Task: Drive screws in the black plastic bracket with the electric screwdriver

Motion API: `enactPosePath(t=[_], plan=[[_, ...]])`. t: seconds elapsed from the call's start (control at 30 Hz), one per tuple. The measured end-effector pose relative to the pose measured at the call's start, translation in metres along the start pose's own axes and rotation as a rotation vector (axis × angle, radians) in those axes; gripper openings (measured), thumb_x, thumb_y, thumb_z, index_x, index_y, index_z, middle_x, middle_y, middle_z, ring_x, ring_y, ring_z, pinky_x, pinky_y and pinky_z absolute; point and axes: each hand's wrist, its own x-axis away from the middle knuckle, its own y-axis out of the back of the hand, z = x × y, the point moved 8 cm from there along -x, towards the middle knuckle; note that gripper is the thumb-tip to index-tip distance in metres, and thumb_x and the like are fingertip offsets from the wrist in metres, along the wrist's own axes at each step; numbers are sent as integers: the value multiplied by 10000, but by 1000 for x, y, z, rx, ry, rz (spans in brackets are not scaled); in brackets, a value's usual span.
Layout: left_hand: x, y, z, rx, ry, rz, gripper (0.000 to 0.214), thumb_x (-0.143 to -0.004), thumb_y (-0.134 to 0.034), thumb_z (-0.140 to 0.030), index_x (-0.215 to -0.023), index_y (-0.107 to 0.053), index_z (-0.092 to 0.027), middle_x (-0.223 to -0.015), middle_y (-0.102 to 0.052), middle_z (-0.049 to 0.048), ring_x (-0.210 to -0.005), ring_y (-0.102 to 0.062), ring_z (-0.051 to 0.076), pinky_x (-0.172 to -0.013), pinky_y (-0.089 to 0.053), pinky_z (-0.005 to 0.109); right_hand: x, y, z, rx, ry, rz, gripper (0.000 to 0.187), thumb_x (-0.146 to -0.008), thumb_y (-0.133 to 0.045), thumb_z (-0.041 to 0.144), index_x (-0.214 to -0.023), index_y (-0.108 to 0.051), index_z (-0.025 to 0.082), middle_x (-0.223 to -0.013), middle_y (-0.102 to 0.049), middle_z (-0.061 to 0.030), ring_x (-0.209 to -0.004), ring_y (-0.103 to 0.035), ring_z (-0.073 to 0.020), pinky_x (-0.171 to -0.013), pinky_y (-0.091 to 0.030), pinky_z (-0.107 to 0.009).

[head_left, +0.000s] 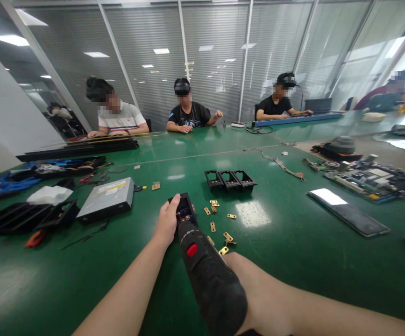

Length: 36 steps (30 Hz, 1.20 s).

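Observation:
A black cordless drill points away from me, with my right hand wrapped round its grip, which the drill body mostly hides. The drill's front end reaches into a small black plastic frame. My left hand is closed on the left side of that frame, thumb along its upper edge. Inside the frame are small metal parts, too small to make out fully. Several brass plates with holes lie loose just right of the frame. Farther back stand three joined black frames.
A silver disc drive lies at left, near black trays and an orange-handled tool. A phone and a circuit board lie at right. A cord crosses the green table. Several people sit opposite.

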Motion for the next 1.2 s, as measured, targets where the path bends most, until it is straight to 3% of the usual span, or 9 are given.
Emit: enactPosePath(t=[0.33, 0.8, 1.07, 1.2], plan=[[0, 0, -1, -4, -4, 5, 791, -663, -852, -876, -927, -760, -136, -775, -816, 137, -742, -815, 334, -636, -633, 387, 2, 0, 0, 3, -44, 2, 467, -504, -1063, 233, -673, -635, 159, -658, -647, 30, -610, -565, -105, -523, -462, -181], [-2, 0, 1, 10, -4, 0, 743, -686, -851, -841, -910, -760, -139, -756, -810, 133, -737, -816, 334, -607, -629, 377, 3, 2, -10, -40, -118, -9, 534, -448, -1082, 292, -748, -661, 156, -697, -657, 11, -620, -616, -131, -486, -504, -187], [-1, 0, 1, 15, -2, 1, 725, -713, -847, -815, -945, -759, -134, -832, -835, 164, -739, -813, 321, -621, -628, 375, 4, -1, -3, -91, -135, 1, 525, -425, -1076, 242, -711, -644, 158, -689, -667, 9, -616, -649, -141, -499, -532, -192], [-1, 1, 2, 13, 2, 2, 728, -720, -847, -820, -948, -757, -134, -812, -827, 151, -735, -812, 322, -643, -636, 386, 4, -1, -4, -66, -129, 14, 494, -466, -1068, 267, -740, -675, 149, -712, -690, -12, -625, -657, -150, -516, -548, -210]])
